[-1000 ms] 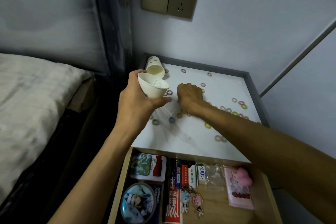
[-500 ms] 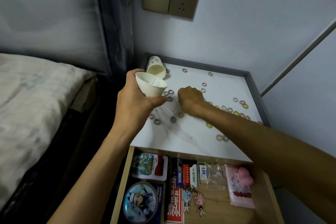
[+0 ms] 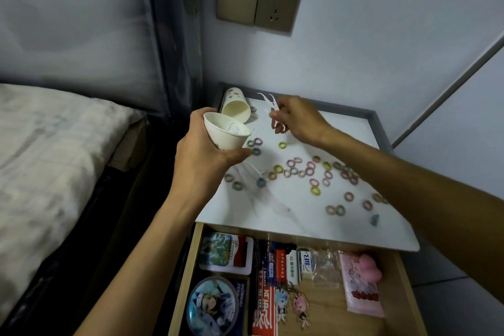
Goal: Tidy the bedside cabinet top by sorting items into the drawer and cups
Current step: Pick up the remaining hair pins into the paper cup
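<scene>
My left hand (image 3: 203, 155) grips a white paper cup (image 3: 225, 131) above the cabinet's left edge; pale items lie inside it. My right hand (image 3: 296, 118) is raised just right of that cup and pinches white floss picks (image 3: 268, 99) between its fingers. A second cup (image 3: 236, 106) with small prints lies on its side at the back left corner. Several small coloured hair rings (image 3: 309, 170) are scattered over the white cabinet top (image 3: 300, 215). One more white floss pick (image 3: 256, 169) lies among the rings.
The open wooden drawer (image 3: 403, 281) below holds a round badge (image 3: 212, 305), cards, boxes, keychains and a pink packet (image 3: 360, 281). A bed (image 3: 46, 158) lies to the left. A wall socket (image 3: 259, 0) sits above, and a grey raised rim (image 3: 379, 128) borders the top.
My right hand rose from the cabinet top, where it was closed among the rings, and now holds floss picks up near the cup. The left hand and cup stayed nearly still.
</scene>
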